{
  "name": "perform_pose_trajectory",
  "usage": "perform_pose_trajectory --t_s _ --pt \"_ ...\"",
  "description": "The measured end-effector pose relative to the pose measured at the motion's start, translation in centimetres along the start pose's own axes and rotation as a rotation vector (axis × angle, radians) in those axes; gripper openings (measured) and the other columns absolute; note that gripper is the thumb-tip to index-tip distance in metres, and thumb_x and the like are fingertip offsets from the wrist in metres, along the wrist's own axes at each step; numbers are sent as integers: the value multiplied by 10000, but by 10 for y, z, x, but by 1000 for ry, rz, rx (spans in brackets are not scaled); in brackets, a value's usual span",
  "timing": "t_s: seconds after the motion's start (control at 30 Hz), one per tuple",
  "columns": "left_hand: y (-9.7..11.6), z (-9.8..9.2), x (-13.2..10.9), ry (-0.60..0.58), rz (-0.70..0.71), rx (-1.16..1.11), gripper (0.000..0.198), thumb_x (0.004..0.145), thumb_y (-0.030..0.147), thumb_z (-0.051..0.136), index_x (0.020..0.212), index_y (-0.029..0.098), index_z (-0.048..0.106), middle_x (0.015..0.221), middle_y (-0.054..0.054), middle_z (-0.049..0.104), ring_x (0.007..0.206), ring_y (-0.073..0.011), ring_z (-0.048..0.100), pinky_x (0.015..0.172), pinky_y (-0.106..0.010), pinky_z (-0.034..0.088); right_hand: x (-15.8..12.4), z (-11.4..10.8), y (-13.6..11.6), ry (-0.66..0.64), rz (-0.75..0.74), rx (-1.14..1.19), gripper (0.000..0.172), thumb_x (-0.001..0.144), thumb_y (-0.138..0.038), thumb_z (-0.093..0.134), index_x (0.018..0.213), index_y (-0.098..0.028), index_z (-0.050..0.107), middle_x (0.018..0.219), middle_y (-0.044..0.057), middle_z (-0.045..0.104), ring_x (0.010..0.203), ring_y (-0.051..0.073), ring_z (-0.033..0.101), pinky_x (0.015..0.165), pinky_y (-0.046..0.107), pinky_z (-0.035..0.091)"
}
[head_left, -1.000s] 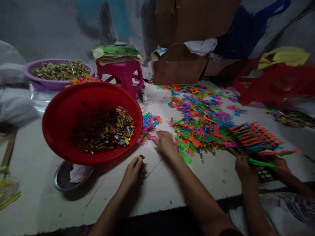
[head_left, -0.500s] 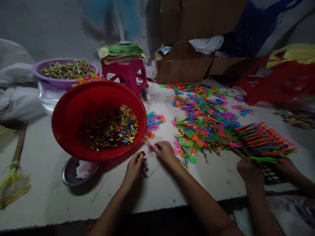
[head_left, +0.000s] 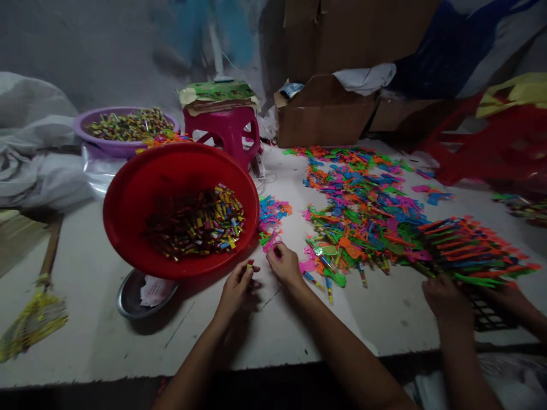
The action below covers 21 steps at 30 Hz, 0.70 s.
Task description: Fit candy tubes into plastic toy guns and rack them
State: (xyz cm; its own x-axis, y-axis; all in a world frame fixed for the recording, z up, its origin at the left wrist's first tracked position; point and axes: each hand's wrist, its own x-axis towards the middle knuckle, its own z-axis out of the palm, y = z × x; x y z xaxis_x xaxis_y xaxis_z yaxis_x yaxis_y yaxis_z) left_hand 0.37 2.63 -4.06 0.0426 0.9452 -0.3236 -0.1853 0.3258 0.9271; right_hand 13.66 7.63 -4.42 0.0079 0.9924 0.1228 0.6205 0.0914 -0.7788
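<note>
My left hand (head_left: 237,285) pinches a small wrapped candy (head_left: 250,264) just in front of the tilted red basin (head_left: 128,196), which holds several wrapped candies (head_left: 200,223). My right hand (head_left: 285,265) is closed on a small pink plastic piece (head_left: 272,245) beside a little heap of coloured plastic toys (head_left: 270,212). A big spread of coloured plastic pieces (head_left: 363,199) lies to the right.
Another person's hands (head_left: 447,299) at the right hold a fanned stack of coloured plastic strips (head_left: 470,250) over a black grid. A purple basin of candies (head_left: 123,126), a pink stool (head_left: 226,131), a cardboard box (head_left: 320,114) and a metal dish (head_left: 128,296) stand around.
My right hand drew back from the big pile toward the left, picked up a pink piece and came close to my left hand. The camera view shifted slightly left.
</note>
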Motion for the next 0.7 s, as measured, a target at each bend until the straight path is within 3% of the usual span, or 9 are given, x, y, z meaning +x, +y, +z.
perform_pose_trajectory --t_s 0.1,0.2,0.37,0.57,0.7 --pt "11 0 -10 -26 82 76 443 727 425 547 1086 177 468 895 -49 605 510 -68 511 420 -183 355 -16 -7 -11 -106 115 509 270 762 -413 454 605 -194 424 446 -65 413 404 84 387 424 201 319" --pt "18 3 -18 -49 108 163 412 752 403 522 1081 155 504 812 -33 608 493 -61 473 424 -180 337 -31 -9 -18 -153 147 666 293 722 -442 509 599 -191 420 419 -78 392 367 66 348 375 186 277" --pt "26 7 -23 -65 93 198 409 749 405 522 1071 154 542 650 1 588 452 -68 437 413 -180 317 -37 -10 -20 -86 81 618 280 762 -407 492 604 -183 436 441 -67 411 392 63 361 391 185 285" --pt "28 6 -30 17 171 264 373 714 381 564 1015 164 605 681 -9 613 450 -79 450 452 -200 372 -42 -14 -28 3 -24 386 255 768 -352 478 580 -188 427 476 -62 384 446 74 357 443 195 295" --pt "22 15 -35 -31 206 348 398 752 373 520 1088 170 584 556 18 569 441 -92 464 463 -201 384 -47 -9 -30 33 -31 415 222 800 -350 424 653 -186 449 541 -44 439 490 87 412 476 196 335"
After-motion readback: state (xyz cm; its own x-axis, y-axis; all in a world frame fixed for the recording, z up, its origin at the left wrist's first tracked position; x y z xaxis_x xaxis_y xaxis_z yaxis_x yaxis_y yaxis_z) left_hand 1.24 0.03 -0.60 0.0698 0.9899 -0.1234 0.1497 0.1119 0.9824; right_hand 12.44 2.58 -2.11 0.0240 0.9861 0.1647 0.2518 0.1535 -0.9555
